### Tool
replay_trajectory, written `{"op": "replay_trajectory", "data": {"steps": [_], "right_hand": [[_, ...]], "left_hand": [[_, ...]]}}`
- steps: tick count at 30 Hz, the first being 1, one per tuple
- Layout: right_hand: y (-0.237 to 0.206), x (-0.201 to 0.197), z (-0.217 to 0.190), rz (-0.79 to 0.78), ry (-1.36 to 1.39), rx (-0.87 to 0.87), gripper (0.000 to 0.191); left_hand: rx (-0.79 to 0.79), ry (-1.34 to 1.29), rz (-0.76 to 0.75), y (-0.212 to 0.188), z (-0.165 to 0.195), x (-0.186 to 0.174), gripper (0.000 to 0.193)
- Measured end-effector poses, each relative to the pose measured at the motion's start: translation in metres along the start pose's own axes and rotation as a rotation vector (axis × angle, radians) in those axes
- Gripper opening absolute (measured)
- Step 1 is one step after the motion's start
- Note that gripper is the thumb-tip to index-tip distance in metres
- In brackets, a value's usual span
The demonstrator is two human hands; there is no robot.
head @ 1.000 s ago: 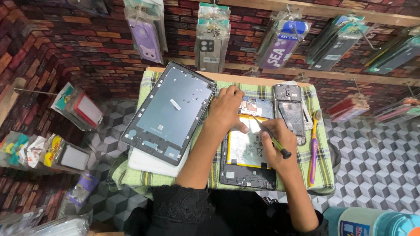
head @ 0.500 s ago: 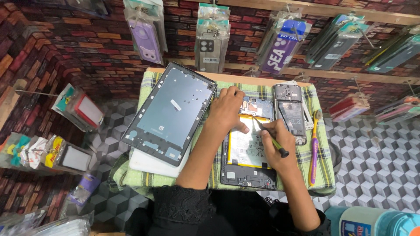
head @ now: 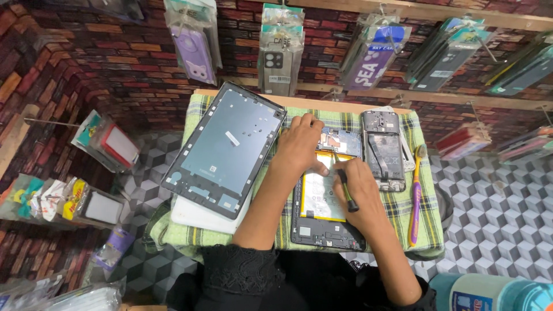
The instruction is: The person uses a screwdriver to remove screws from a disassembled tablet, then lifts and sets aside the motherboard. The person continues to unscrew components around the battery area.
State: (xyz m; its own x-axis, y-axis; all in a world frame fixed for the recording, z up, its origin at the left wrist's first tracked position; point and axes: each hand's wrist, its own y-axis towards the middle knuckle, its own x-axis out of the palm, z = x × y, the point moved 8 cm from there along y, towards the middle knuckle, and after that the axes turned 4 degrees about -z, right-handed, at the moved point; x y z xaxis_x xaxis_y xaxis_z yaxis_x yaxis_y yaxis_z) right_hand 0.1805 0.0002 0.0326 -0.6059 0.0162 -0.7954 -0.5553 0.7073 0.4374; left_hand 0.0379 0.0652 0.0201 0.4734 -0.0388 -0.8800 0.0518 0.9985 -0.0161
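An opened tablet (head: 322, 227) lies on a green checked cloth (head: 403, 201), its white battery and blue circuit board (head: 343, 140) exposed. My left hand (head: 299, 144) rests flat on the tablet's upper left part, beside the board. My right hand (head: 357, 193) grips a thin dark screwdriver (head: 344, 185), its tip pointing up at the top edge of the battery. A grey tablet back frame (head: 224, 150) lies tilted to the left, on top of a white slab (head: 201, 216).
An opened phone (head: 383, 150) lies right of the tablet, a purple and yellow toothbrush (head: 416, 196) beside it. Packaged phone cases (head: 276, 49) hang on the brick wall above and at the left. A teal bottle (head: 489, 291) stands at the bottom right.
The screwdriver tip has shifted slightly along the battery's top edge. Both hands stay in nearly the same place.
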Motion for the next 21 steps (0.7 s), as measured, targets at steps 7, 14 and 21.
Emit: {"op": "replay_trajectory", "data": {"steps": [7,14,21], "right_hand": [[-0.002,0.000,0.005,0.020,0.018,0.019,0.022],[-0.003,0.001,0.014,0.033,0.064,0.091,0.021],[-0.005,0.001,0.023,0.031,0.167,0.195,0.019]], "left_hand": [[0.062,-0.030,0.059,-0.001,0.001,-0.001,0.084],[0.097,-0.111,0.153,0.003,-0.002,-0.005,0.015],[0.140,-0.028,0.170,-0.001,0.009,-0.010,0.015]]}}
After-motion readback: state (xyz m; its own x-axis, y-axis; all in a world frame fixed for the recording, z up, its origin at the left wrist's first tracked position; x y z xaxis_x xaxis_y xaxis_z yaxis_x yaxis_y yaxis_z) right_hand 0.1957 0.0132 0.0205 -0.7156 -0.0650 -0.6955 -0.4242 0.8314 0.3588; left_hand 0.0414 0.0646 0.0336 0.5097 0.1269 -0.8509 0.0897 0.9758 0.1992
